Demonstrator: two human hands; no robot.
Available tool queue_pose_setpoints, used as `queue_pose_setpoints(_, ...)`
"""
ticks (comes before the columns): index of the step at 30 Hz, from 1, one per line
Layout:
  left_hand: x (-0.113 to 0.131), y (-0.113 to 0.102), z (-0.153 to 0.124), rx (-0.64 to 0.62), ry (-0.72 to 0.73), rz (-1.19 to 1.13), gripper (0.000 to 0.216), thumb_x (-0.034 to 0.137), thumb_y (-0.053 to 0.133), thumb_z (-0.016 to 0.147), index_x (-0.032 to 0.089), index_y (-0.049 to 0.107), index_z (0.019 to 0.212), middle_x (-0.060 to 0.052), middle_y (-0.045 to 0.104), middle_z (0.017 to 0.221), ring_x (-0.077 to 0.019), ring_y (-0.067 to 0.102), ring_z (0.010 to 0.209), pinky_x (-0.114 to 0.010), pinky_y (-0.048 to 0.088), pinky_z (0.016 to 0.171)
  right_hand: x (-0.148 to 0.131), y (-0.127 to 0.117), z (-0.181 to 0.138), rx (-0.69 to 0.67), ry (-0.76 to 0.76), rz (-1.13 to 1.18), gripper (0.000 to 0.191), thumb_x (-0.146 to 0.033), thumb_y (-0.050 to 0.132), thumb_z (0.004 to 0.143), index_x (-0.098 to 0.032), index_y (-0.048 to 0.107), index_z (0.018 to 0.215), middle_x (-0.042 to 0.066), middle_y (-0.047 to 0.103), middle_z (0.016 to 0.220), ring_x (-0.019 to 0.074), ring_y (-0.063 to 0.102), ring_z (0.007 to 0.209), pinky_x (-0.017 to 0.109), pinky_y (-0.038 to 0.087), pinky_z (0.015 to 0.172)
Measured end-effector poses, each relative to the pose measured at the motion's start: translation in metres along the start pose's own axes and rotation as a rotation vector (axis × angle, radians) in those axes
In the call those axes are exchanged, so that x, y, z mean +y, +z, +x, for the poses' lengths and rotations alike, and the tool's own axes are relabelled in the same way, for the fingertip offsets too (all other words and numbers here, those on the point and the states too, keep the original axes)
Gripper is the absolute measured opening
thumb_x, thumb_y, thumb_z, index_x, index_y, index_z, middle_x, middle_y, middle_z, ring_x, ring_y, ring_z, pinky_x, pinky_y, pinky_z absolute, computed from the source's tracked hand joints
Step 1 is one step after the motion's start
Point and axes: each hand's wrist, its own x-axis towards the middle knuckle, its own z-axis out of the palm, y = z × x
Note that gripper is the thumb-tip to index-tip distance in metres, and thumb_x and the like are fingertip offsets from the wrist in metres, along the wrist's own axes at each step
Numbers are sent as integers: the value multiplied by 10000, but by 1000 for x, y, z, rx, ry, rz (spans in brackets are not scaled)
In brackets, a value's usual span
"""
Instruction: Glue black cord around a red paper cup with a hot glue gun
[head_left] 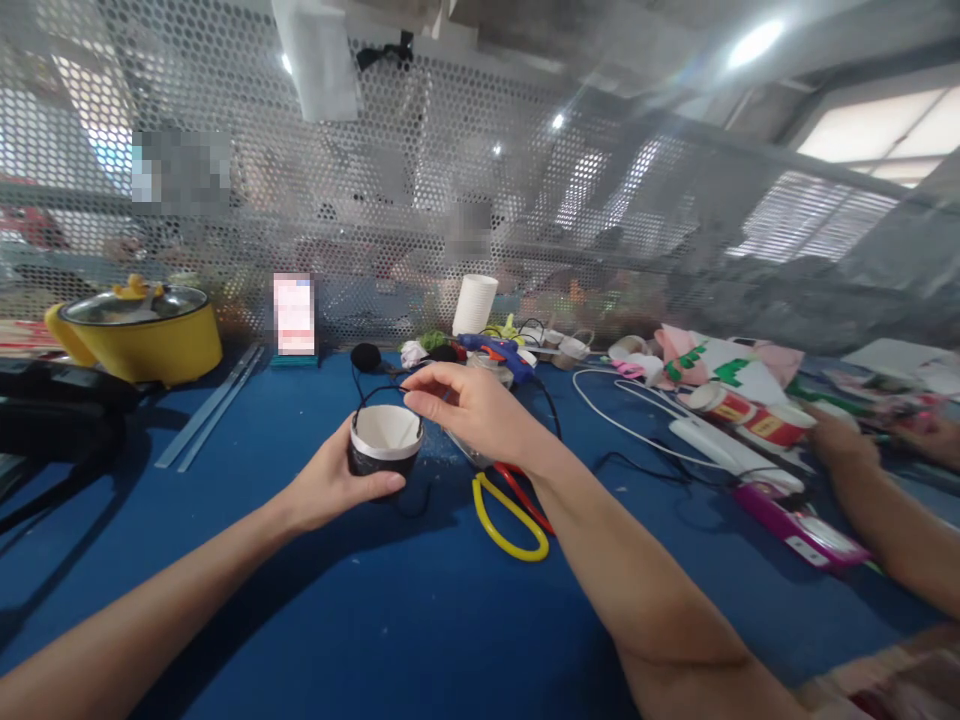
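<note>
My left hand (334,485) is wrapped round a small paper cup (385,437), black outside and white inside, held just above the blue table. A thin black wire handle (373,393) arches over the cup's rim. My right hand (469,405) hovers over the cup's right edge, its fingers pinched on the end of that handle. Scissors with yellow and red loops (512,510) lie on the table under my right forearm.
A yellow pot with a lid (139,332) stands far left. A blue glue gun (495,349), a white cup (474,303), cables and craft scraps fill the back. Another person's arm (885,510) rests at the right near red cups (750,412) and a pink phone (806,525). A perforated screen closes the back.
</note>
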Motion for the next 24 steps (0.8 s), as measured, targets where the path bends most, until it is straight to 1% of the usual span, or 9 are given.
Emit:
queue_pose_setpoints(2,2,-1,0,35,10,-32,594,377,690,572,136,429,1049,-136,583,1060,-279,524,994,-423,379,877,2,-2,0,-41,4,25,244,-323,553,756,-135,575,911,58,581,901,139,536,792,277,434,691)
queue_pose_setpoints(4,5,-2,0,51,31,-68,643,396,704,544,134,435,1066,-146,574,1083,-298,513,1010,-433,372,882,3,-5,0,-149,4,89,308,-322,606,714,-152,558,965,66,543,995,148,524,855,282,437,719)
queue_pose_setpoints(6,10,-3,-1,43,55,-102,692,401,720,519,131,432,1087,-158,557,1114,-309,501,1028,-430,370,885,4,-8,0,-263,9,192,345,-281,644,681,-172,544,993,57,509,1040,138,511,879,272,438,738)
queue_pose_setpoints(8,15,-6,-2,15,80,-122,722,397,733,505,129,426,1101,-160,552,1124,-305,500,1031,-417,374,883,2,-11,-1,-337,26,301,327,-228,654,671,-178,542,974,38,508,999,117,507,843,254,436,729)
queue_pose_setpoints(11,25,-9,-5,-53,110,-107,736,415,740,496,123,435,1098,-148,566,1099,-292,510,1010,-403,383,874,-3,-14,-4,-392,46,429,235,-182,645,674,-164,549,887,4,511,854,89,492,750,224,422,672)
queue_pose_setpoints(16,38,-12,-10,-175,107,-69,805,475,731,484,124,428,1142,-132,556,1109,-288,503,1002,-397,388,860,-10,-18,-9,-431,60,512,174,-240,650,675,-136,553,776,-34,464,651,66,428,596,199,353,546)
queue_pose_setpoints(18,41,-12,-12,-198,103,-70,821,492,728,477,133,432,1153,-126,558,1101,-285,512,985,-396,394,849,-12,-19,-11,-435,64,533,188,-271,653,671,-128,548,735,-39,452,611,62,410,556,198,332,511)
queue_pose_setpoints(21,46,-16,-12,-235,125,-112,833,489,730,477,175,420,1183,-116,540,1125,-282,513,989,-385,407,833,-15,-21,-13,-441,68,549,211,-297,659,664,-127,542,709,-33,470,598,68,427,543,204,343,502)
queue_pose_setpoints(24,50,-28,-11,-241,200,-191,799,425,737,525,248,388,1221,-91,506,1166,-282,454,1075,-369,385,866,-17,-24,-15,-470,55,567,214,-311,657,669,-133,548,715,-25,494,602,81,462,566,213,373,523)
